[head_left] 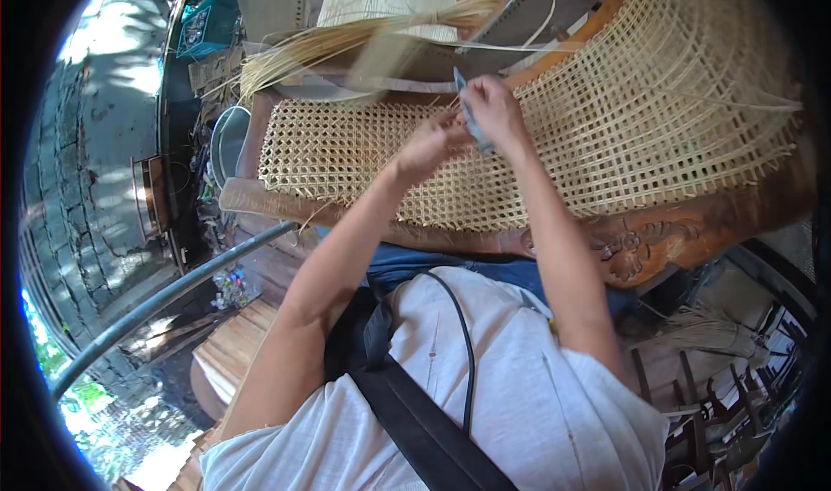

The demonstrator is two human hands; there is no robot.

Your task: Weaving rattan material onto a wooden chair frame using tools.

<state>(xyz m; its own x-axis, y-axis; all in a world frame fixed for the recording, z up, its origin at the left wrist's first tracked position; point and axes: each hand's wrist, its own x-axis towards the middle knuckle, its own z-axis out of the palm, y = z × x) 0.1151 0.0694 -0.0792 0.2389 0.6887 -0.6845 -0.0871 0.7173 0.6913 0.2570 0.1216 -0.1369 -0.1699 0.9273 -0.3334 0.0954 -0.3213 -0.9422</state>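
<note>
A woven cane seat panel (329, 149) stretches across a carved wooden chair frame (640, 240) in front of me. Over the middle of the weave, my right hand (495, 115) is closed around a flat, pointed blue-grey tool (473, 121), whose exact kind I cannot make out. Its tip sticks up past my fist and its lower end shows below. Just left of it, my left hand (428, 147) has curled, pinching fingers close to the tool. Motion blur hides what they grip. Short thin cane ends rise from the weave beside the fingertips.
A bundle of loose cane strands (346, 48) lies beyond the seat, with a blurred pale strip hanging by it. Curved wooden parts stand behind. At left are a bucket (228, 145), a teal crate (208, 24) and a metal pipe (173, 305). Wooden pieces pile up at lower right.
</note>
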